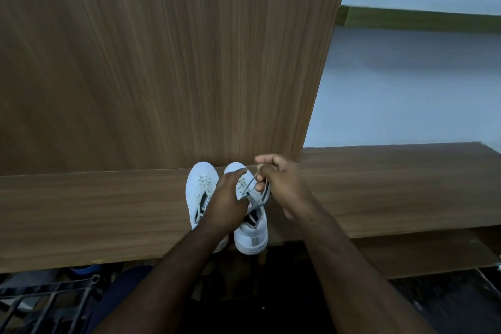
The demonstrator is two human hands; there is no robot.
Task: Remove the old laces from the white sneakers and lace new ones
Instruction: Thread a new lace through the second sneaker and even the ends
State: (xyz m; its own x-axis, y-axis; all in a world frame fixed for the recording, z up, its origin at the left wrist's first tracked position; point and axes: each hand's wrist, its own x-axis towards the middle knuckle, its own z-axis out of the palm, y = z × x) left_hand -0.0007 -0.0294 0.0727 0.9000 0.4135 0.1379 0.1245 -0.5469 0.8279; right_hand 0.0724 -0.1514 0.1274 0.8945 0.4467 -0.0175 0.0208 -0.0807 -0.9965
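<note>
- Two white sneakers are standing side by side, toes away from the person, on a wooden shelf (108, 214); the left sneaker (199, 187) is keeping its pale laces crossed over the tongue
- The left hand (226, 203) is resting on the right sneaker (250, 236), fingers curled over its lacing area and steadying it; whether they are also pinching the lace there I cannot tell
- The right hand (276, 182) is pinching a lace (250, 183) between thumb and fingertips, drawing it up and away from the eyelets
- Judging from this, the step in hand is unthreading the old lace from the right sneaker
- To do it well, the pull is probably best kept in line with the eyelet, one crossing at a time, while the left hand is pressing the shoe down so it is not sliding off the shelf edge, which the heel is already overhanging
- Containers: none is showing; a dark metal rack (48, 301) is sitting low on the left, its contents too dim to name
</note>
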